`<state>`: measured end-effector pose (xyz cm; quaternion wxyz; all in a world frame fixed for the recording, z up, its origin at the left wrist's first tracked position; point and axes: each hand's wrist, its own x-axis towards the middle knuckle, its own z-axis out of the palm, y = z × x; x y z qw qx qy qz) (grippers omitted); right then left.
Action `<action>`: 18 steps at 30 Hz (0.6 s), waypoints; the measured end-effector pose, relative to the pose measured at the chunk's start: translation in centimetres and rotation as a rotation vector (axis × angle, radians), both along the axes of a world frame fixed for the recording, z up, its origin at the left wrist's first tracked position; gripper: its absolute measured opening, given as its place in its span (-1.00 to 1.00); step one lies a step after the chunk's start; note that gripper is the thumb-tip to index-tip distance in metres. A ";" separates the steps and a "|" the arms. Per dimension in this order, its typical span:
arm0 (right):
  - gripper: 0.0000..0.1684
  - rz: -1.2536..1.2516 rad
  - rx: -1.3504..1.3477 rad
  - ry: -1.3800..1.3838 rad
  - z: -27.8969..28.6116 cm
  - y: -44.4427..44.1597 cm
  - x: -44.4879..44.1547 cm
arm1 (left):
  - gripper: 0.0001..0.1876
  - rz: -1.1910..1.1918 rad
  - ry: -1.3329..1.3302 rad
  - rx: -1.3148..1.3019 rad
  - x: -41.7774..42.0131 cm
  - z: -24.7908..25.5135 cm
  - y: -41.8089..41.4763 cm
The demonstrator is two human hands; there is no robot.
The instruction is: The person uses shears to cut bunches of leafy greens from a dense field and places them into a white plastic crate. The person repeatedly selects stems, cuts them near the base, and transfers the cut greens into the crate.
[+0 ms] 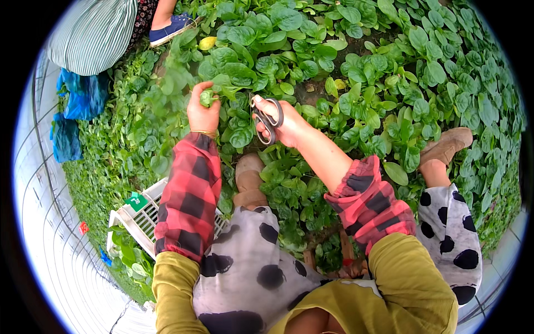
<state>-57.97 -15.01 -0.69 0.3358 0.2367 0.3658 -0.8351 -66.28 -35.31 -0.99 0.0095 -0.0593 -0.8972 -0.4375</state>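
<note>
My left hand grips a bunch of green leaves by the stems, just above the leafy plants. In my right hand is a pair of scissors with dark handle loops. Its blades point away from me and are partly hidden by my fingers and the leaves. Both hands are a short way apart over a dense bed of leafy greens. Red and black checked sleeve covers are on both forearms.
A white plastic crate with a green tag stands at my left, leafy greens beside it. Another person's blue shoe is at the upper left, near blue plastic bags. My brown shoes stand among the plants.
</note>
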 end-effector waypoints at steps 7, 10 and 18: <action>-0.48 0.040 0.209 0.180 2.6 3.7 5.5 | -0.83 0.059 -0.108 -0.048 -2.6 5.8 -4.5; -0.49 -0.122 0.196 0.200 2.9 5.2 5.4 | -0.55 -0.332 0.052 -0.538 -2.1 9.2 2.6; -0.41 0.092 0.189 0.278 1.3 5.1 1.2 | -0.86 -0.691 0.356 -0.971 -4.6 3.0 3.5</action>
